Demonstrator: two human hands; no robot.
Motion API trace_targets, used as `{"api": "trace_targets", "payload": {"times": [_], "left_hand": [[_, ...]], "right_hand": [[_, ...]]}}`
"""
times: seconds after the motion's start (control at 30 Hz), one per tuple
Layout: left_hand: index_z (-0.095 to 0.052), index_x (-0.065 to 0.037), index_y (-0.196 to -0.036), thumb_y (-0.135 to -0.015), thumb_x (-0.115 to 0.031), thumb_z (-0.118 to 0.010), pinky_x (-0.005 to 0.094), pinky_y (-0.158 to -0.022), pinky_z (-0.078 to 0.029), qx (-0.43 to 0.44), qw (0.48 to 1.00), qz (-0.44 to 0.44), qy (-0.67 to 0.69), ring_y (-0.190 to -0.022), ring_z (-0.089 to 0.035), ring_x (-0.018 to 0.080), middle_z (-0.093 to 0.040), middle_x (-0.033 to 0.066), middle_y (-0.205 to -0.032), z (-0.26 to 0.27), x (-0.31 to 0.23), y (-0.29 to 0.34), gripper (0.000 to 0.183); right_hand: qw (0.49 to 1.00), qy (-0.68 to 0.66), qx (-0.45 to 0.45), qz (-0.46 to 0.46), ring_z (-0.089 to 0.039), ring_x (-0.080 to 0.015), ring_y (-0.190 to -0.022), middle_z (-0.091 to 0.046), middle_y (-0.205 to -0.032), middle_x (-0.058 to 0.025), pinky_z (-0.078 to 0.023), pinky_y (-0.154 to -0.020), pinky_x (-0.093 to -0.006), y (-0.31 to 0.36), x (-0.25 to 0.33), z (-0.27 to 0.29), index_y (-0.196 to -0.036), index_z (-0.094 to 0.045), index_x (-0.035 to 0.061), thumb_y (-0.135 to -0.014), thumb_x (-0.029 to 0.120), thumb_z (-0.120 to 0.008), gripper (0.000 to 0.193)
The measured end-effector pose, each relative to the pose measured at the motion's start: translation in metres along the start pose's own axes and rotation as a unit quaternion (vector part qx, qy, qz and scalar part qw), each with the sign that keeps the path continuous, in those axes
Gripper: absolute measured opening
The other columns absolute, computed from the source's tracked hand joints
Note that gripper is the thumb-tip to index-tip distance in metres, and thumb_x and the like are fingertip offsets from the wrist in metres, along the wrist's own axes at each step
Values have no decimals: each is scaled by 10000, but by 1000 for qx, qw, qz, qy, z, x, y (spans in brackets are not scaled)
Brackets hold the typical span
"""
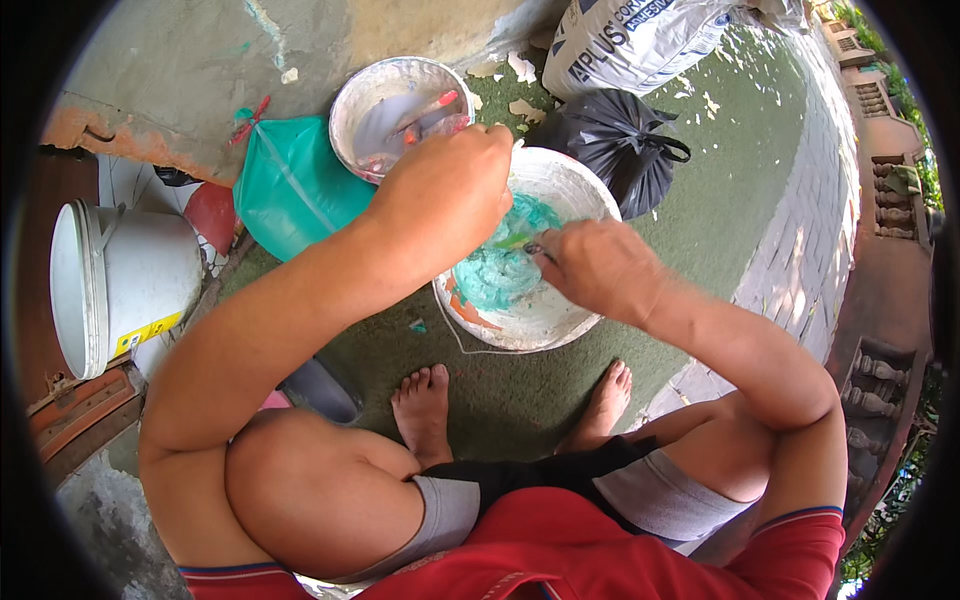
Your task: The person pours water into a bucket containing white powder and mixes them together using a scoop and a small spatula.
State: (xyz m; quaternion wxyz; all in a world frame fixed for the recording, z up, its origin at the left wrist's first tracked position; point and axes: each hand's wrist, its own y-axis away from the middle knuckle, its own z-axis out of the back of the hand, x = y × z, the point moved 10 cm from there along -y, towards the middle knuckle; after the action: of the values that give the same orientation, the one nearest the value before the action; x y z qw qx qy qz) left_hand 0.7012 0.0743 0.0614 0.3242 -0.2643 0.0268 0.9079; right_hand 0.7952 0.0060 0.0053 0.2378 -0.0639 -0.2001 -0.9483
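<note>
Between my feet and the wall stands a white bucket (550, 325) with turquoise paste (497, 277) swirled inside. My left hand (455, 190) is closed at the bucket's far left rim and appears to grip it; its fingertips are hidden. Over the paste, my right hand (600, 265) is closed around a tool with a bright green part (515, 241). The tool's lower end is blurred and sunk in the paste, so its exact kind does not show. Streaks of paste and an orange-brown patch mark the bucket's inner wall.
Behind my left hand sits a bucket of greyish water (345, 105) holding red-handled tools. A green plastic bag (290, 190) lies beside it. Right of these are a tied black bag (615, 140) and a large white sack (640, 45). A white pail (150, 270) lies sideways at left.
</note>
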Motion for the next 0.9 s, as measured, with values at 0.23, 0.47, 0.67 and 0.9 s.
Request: {"api": "trace_targets", "payload": {"times": [0.23,0.47,0.67,0.9], "left_hand": [[-590,40,-862,-808,-100,-644,478,-753,-534,12,1000,-9,-5,-821,-668,397,-660,239,-808,9,-7,-6,159],[-547,34,-848,-805,-109,-639,445,-655,-464,4,999,-30,21,-678,-584,337,-577,193,-717,32,-8,-10,175],[-526,29,-854,-817,-110,-632,352,-587,-418,36,999,-3,39,-597,-479,186,-476,109,-636,44,-8,-9,178],[-509,22,-841,-822,-117,-624,323,-581,-397,51,998,20,42,-604,-460,152,-462,80,-633,51,-12,-10,181]], "right_hand": [[999,-18,-30,16,-658,-394,-748,-663,-773,-222,-532,-721,-475,-7,-15,0,-959,-694,10,-927,250,-578,269],[988,-142,-15,-54,-663,-417,-774,-662,-788,-255,-540,-757,-452,18,-39,63,-886,-700,-21,-911,223,-566,280],[989,-133,-35,-62,-678,-383,-757,-669,-832,-258,-536,-726,-419,17,-45,78,-995,-709,-37,-920,218,-579,296],[977,-167,-104,-83,-650,-457,-795,-639,-773,-299,-530,-791,-473,13,-58,86,-807,-679,-64,-897,241,-544,345]]}}
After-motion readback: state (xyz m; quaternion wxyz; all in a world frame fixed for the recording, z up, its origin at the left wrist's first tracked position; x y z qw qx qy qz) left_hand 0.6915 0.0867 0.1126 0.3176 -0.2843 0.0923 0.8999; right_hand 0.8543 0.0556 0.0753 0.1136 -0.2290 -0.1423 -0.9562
